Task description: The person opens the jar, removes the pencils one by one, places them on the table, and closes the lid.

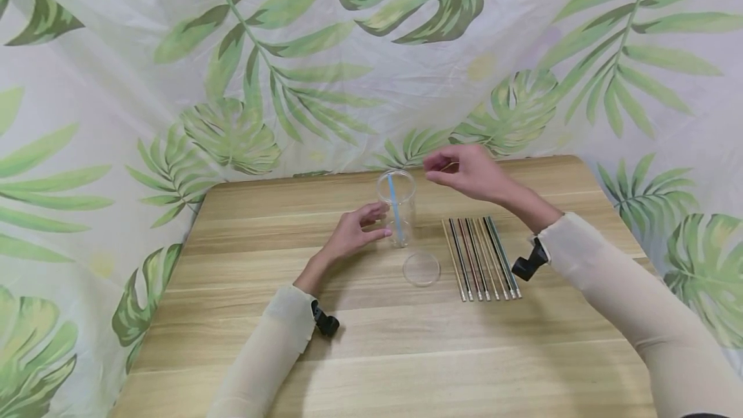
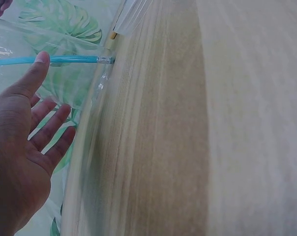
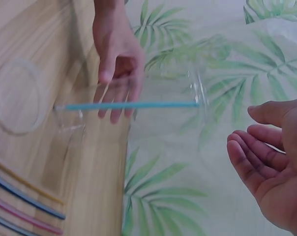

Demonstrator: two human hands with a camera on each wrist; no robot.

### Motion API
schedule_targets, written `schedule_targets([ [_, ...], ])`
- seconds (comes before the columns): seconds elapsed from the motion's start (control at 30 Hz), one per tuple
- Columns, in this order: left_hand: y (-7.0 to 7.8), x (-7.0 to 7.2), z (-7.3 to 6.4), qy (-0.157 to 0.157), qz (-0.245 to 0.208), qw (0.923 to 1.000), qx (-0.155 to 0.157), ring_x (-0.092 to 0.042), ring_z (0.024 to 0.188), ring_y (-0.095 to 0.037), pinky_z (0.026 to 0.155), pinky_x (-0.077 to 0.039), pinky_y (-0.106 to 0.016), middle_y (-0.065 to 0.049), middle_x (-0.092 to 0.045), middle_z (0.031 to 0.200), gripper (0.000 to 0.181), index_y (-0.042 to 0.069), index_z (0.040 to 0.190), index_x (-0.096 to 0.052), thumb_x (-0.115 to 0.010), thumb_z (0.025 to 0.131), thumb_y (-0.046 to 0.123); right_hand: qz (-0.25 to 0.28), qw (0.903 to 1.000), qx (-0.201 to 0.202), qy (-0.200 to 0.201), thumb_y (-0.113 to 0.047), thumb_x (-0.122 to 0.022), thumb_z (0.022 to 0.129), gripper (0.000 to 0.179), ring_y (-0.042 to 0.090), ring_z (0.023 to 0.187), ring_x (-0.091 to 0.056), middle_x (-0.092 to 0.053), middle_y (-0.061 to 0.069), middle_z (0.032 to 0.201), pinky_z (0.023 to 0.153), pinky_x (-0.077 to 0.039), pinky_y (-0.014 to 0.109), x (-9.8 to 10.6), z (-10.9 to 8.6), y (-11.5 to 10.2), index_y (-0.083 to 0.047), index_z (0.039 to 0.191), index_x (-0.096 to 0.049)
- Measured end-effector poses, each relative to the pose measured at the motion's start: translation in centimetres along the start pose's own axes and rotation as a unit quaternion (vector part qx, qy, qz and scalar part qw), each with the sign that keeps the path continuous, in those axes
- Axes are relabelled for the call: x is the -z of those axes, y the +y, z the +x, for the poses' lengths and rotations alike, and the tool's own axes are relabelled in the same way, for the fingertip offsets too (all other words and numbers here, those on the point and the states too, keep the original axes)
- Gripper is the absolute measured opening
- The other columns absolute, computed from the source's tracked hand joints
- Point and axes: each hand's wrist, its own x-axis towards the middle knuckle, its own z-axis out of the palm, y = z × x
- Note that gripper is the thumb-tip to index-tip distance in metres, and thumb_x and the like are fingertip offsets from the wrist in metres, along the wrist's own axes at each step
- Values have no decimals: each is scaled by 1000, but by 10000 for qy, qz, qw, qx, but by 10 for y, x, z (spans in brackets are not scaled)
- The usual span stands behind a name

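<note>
A tall clear plastic cup (image 1: 411, 211) stands upright toward the back of the table. Inside it leans a light blue pencil (image 1: 395, 205), its ferrule end at the cup's bottom. At the cup's left side is my left hand (image 1: 356, 231), fingers loosely extended and thumb overlapping the cup in the left wrist view (image 2: 20, 147). My right hand (image 1: 464, 169) hovers right of the cup's rim, fingers loosely bent, nothing between them and the thumb in the right wrist view (image 3: 276, 157). Several pencils (image 1: 482, 257) lie side by side below it, eraser ends toward me.
A round clear lid (image 1: 422, 269) lies flat in front of the cup, left of the pencil row. The wooden table (image 1: 244, 276) ends at a leaf-patterned cloth (image 1: 325, 82) behind. Each wrist carries a small black camera (image 1: 326, 322).
</note>
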Motion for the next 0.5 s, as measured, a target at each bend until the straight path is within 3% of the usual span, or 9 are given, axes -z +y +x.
schedule_targets([
  [0.5,2,0,0,1,-38,10000,11,-69,127,-29,110,-56,-41,-12,-68,143,60,5,146,-61,-85,93,19,-246,9984,-432,-273,-13,-78,98,22,24,95,-76,-80,11,104,87,-64,38,-20,28,-20,-1,116,-78],
])
